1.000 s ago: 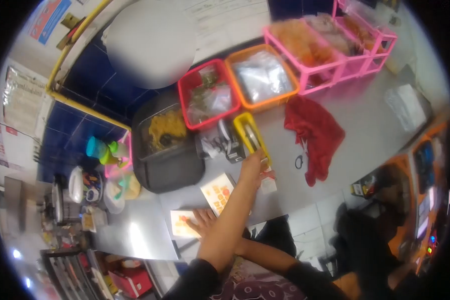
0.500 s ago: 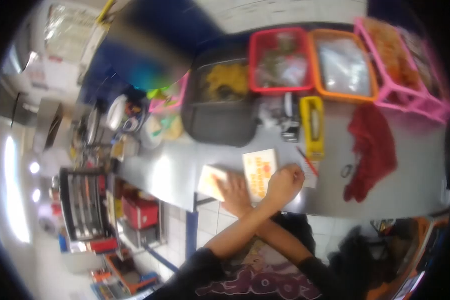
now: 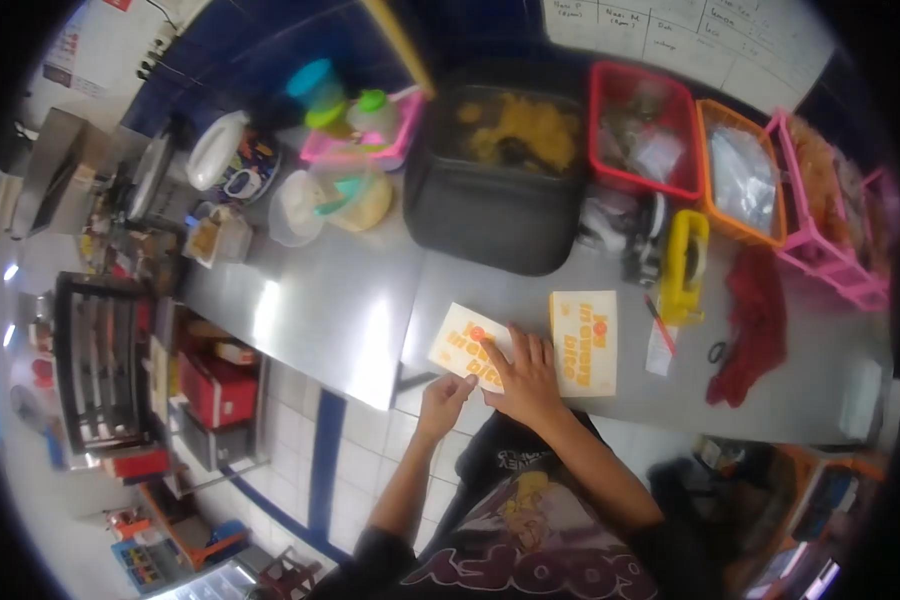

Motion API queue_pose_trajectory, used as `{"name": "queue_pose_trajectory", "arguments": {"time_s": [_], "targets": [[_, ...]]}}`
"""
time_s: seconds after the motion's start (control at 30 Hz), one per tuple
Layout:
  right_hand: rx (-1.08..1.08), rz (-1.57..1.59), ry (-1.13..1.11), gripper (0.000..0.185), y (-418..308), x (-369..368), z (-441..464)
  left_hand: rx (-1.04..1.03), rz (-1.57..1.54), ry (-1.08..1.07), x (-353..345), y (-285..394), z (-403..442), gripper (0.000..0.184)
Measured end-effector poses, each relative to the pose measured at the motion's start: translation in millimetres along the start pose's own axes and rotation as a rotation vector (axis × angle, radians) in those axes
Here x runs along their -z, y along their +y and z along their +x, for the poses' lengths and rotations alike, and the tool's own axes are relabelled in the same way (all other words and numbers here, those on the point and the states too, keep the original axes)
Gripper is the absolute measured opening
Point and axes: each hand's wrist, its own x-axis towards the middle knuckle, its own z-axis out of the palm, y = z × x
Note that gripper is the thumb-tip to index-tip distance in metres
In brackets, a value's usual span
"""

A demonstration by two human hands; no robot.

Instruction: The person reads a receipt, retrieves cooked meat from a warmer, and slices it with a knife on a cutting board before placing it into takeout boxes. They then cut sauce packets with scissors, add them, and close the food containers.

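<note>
On the metal table, a flat white paper piece (image 3: 458,341) with orange "joy in every bite" lettering lies tilted. My right hand (image 3: 526,378) rests on its right part, fingers spread and pressing down. At its lower edge, my left hand (image 3: 444,404) is curled, thumb and forefinger together. Whether those fingertips pinch the paper's edge, I cannot tell. A second printed paper piece (image 3: 584,345) of the same kind lies just right of my right hand.
Behind are a black tub (image 3: 490,225) with yellow-brown food, a red basket (image 3: 598,150) and an orange basket (image 3: 778,225). To the right lie a red pen (image 3: 660,325), a yellow tool (image 3: 682,262) and a red cloth (image 3: 752,315). Clear plastic containers (image 3: 297,210) stand left.
My arms have uncrossed. My left hand has gone from the right paper piece to the left one's lower edge, while my right hand stays on the left piece. The view has shifted.
</note>
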Motion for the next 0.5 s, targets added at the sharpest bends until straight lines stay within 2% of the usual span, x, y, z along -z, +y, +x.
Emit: {"name": "queue_pose_trajectory", "arguments": {"time_s": [0.03,0.07,0.13,0.2,0.27,0.33,0.37,0.43,0.47,0.5], "targets": [[0.008,-0.022,0.01,0.09,-1.7,0.6,0.9,-0.088,0.096,0.03,1.1,-12.4,7.0,0.033],[0.016,-0.043,0.023,0.09,-2.6,1.3,2.4,-0.092,0.076,0.005,5.8,-15.2,13.7,0.033],[-0.006,-0.055,0.006,0.09,-4.6,2.6,4.8,-0.81,0.546,0.115,19.8,-12.0,30.9,0.029],[-0.037,-0.062,0.001,0.09,-12.8,6.0,4.0,-0.832,0.615,0.116,27.4,-3.0,36.6,0.027],[-0.189,-0.077,-0.116,0.089,-27.3,11.4,9.6,-0.884,0.729,0.166,35.4,0.5,46.9,0.02],[-0.221,-0.157,-0.07,0.089,-40.8,5.3,19.1,-0.839,0.747,0.179,40.9,-2.7,49.2,0.013],[-0.207,-0.222,-0.016,0.089,-42.2,-12.0,25.7,-0.767,0.734,0.204,42.8,-10.3,49.1,0.009],[-0.23,-0.305,0.068,0.089,-41.8,-21.8,39.3,-0.606,0.617,0.267,38.7,-5.7,38.0,0.012],[-0.297,-0.123,0.055,0.088,-45.0,-13.8,45.4,-0.511,0.591,0.273,38.5,-6.9,38.5,0.015],[-0.355,0.066,0.043,0.087,-49.5,0.0,48.9,-0.546,0.59,0.245,33.2,2.7,41.6,0.015]]}}
